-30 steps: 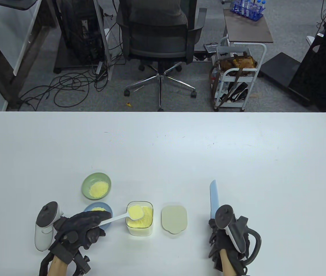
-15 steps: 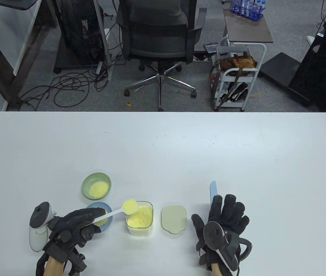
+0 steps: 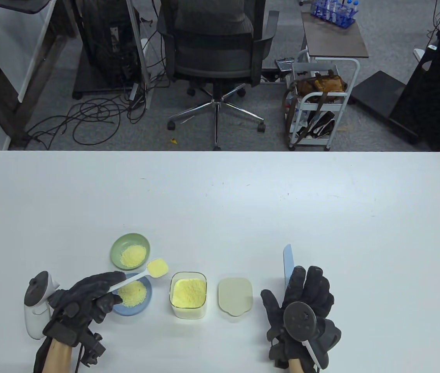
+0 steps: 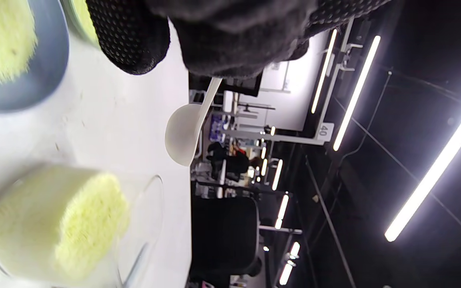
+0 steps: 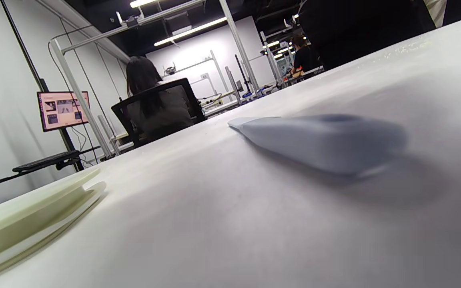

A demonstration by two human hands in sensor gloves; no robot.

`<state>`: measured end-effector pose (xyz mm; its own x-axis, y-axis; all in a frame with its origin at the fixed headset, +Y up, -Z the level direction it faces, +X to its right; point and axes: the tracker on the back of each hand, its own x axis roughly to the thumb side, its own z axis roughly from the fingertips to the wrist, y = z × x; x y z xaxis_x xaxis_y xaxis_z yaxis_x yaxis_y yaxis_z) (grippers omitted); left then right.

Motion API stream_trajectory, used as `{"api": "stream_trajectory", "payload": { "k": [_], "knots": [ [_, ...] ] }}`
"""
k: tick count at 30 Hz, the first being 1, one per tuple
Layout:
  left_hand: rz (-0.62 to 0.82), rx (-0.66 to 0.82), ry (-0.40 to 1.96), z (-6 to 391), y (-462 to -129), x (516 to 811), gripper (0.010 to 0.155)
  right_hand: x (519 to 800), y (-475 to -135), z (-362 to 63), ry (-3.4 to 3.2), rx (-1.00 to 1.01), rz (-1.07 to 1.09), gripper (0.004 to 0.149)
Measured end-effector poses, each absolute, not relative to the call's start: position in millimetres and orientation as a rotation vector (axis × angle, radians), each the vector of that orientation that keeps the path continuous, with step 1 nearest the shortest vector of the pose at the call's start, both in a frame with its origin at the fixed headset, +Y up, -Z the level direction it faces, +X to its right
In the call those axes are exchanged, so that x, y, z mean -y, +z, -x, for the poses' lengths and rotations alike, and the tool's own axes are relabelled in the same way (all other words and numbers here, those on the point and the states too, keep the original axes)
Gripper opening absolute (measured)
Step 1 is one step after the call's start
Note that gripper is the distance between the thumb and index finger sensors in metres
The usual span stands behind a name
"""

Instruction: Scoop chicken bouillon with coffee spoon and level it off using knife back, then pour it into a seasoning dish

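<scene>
My left hand [image 3: 105, 289] grips the handle of a white coffee spoon [image 3: 157, 268]. Its bowl is full of yellow bouillon and hangs level by the far right rim of the blue seasoning dish [image 3: 145, 302], just right of the green dish [image 3: 120, 243]. Both dishes hold bouillon. The clear bouillon container [image 3: 188, 311] stands right of them. In the left wrist view the spoon [image 4: 182, 134] shows its underside, above the container [image 4: 54, 224]. My right hand [image 3: 305, 285] lies flat with spread fingers over the handle of the light blue knife [image 3: 287, 258]. The knife blade [image 5: 318, 140] rests on the table.
The container's beige lid [image 3: 235, 296] lies between the container and my right hand, and shows at the left as lid [image 5: 26, 224] in the right wrist view. An office chair [image 3: 214, 46] and a white cart [image 3: 320, 105] stand beyond the table's far edge.
My left hand lifted the loaded spoon out of the container and carried it left to the dishes. My right hand turned flat and spread its fingers over the knife handle.
</scene>
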<state>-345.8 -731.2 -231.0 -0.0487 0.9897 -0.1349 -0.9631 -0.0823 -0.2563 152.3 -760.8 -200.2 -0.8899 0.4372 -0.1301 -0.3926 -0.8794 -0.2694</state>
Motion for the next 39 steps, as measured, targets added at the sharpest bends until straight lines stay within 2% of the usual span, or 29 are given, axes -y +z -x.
{"api": "stream_trajectory", "payload": {
  "k": [6,12,22,28,39],
  "knots": [
    [0.348,0.076,1.486,368,-220,725,0.051,760,-198,-156,2.644,0.344,0.258,0.088],
    [0.318,0.006,1.304,385,-210,726,0.051,760,-198,-156,2.638,0.341,0.248,0.087],
    [0.313,-0.001,1.232,386,-201,738,0.051,761,-197,-155,2.619,0.328,0.236,0.087],
    [0.324,0.040,1.195,386,-194,734,0.052,761,-197,-156,2.611,0.321,0.234,0.087],
    [0.324,0.023,1.036,387,-185,735,0.054,761,-197,-156,2.597,0.316,0.238,0.087]
  ]
}}
